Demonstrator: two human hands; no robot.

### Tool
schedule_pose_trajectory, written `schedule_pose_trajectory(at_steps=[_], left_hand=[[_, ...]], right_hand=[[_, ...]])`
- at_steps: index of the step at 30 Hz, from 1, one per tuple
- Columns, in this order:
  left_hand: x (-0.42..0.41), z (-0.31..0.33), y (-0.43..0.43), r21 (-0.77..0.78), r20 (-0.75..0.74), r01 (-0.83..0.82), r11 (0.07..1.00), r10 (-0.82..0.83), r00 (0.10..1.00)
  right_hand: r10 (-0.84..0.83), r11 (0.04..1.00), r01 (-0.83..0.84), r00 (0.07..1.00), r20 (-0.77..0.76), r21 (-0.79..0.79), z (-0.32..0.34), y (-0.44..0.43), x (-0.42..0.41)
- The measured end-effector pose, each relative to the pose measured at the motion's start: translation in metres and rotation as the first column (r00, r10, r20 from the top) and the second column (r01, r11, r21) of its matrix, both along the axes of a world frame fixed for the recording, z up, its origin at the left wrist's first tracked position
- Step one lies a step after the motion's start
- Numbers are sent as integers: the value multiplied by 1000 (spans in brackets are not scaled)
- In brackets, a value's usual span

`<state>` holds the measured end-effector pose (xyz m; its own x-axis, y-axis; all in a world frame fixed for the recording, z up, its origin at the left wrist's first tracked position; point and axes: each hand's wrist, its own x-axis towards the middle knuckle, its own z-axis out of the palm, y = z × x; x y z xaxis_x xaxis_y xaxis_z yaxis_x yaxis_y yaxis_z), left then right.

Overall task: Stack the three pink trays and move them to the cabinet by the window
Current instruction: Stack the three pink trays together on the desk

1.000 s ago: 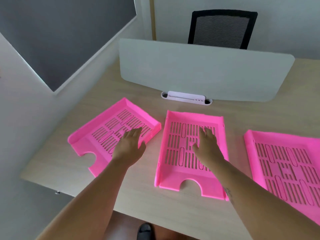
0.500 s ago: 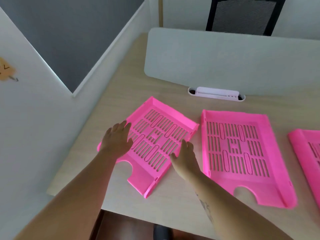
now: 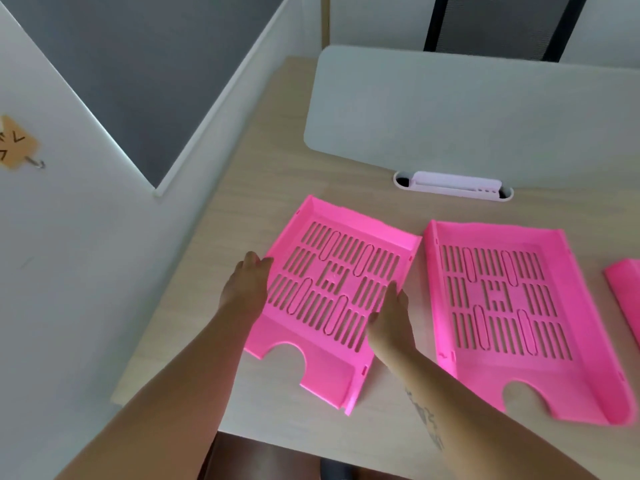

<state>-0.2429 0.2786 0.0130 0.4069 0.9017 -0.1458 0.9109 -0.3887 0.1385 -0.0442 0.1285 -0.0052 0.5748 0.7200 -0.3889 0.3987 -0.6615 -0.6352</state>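
Note:
Three slotted pink trays lie on a light wooden desk point(image 3: 239, 202). The left tray point(image 3: 332, 282) sits between my hands. My left hand point(image 3: 246, 289) grips its left wall and my right hand point(image 3: 391, 323) presses on its right wall. The middle tray point(image 3: 485, 228) rests flat just to the right, close to my right wrist. Only a corner of the third tray point(image 3: 627, 296) shows at the right edge of the view.
A grey divider panel point(image 3: 467, 116) stands across the back of the desk, with a white cable slot point(image 3: 453, 185) at its foot. A black mesh chair point(image 3: 502, 26) is behind it. A white wall with an orange hook tag point(image 3: 17, 143) borders the desk's left side.
My right hand left the middle tray and went to the left tray's right wall. My left hand shifted to its left wall. The left tray has turned straighter, and the view panned left.

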Motion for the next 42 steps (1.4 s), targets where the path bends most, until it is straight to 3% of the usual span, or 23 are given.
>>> schedule_pose_trajectory(at_steps=[4, 9, 17, 21, 24, 32, 42], left_hand=[[8, 17, -5, -10, 149, -100, 995, 100, 984], [29, 53, 4, -44, 364, -204, 978, 206, 908], [121, 98, -31, 106, 473, -90, 990, 30, 880], [182, 101, -78, 49, 569, -101, 994, 55, 820], [227, 97, -116, 28, 570, -103, 994, 69, 819], [292, 75, -188, -84, 561, -148, 985, 170, 810], [287, 58, -204, -129, 504, -232, 964, 265, 822]], right_hand=[[10, 1000, -8, 997, 74, -23, 22, 6, 14], [11, 997, -21, 992, 126, 80, 59, 14, 42], [-93, 962, 65, 991, 95, 264, 105, -23, 145], [-165, 929, 140, 985, 46, 343, 103, -64, 211], [-240, 918, 232, 971, -15, 323, 106, -101, 256], [-245, 909, 281, 958, -151, 308, 94, -163, 327], [-128, 956, 185, 962, -241, 226, 66, -162, 338]])
